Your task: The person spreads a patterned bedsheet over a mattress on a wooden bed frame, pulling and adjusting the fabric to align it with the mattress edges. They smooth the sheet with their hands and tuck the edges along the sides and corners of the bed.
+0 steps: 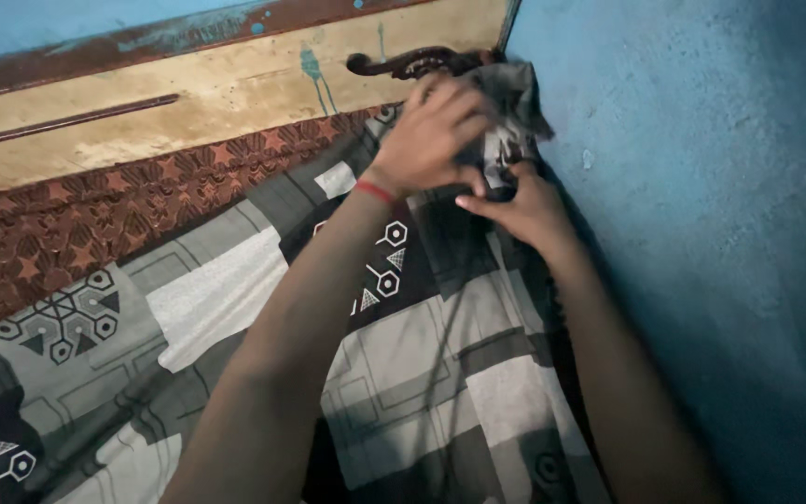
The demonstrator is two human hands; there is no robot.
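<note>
The left hand is clenched over a bunched corner of the patterned bedsheet, knuckles up, with a red thread band at its wrist. The fabric corner rises out of that fist as a grey, crumpled tuft, right in the angle where the wooden headboard meets the blue wall. The right hand sits just below and touching the same bunch, fingers curled in and thumb pressed along the cloth; it grips the sheet too, though how much fabric lies under it is hidden.

From the look of it, the 2 hands are working this corner down at the head of the bed. Doing it well probably means keeping the left fist firm so the gather does not slip, while the right hand feeds the slack toward the wall side. The space there is tight, so short pulls seem wiser than 1 long tug.

Outward, the sheet spreads grey, white and black with hexagon motifs, creased along the forearms. A brown star-patterned cloth lies uncovered between the sheet and the headboard, whose dark carved ornament shows just above the hands.
</note>
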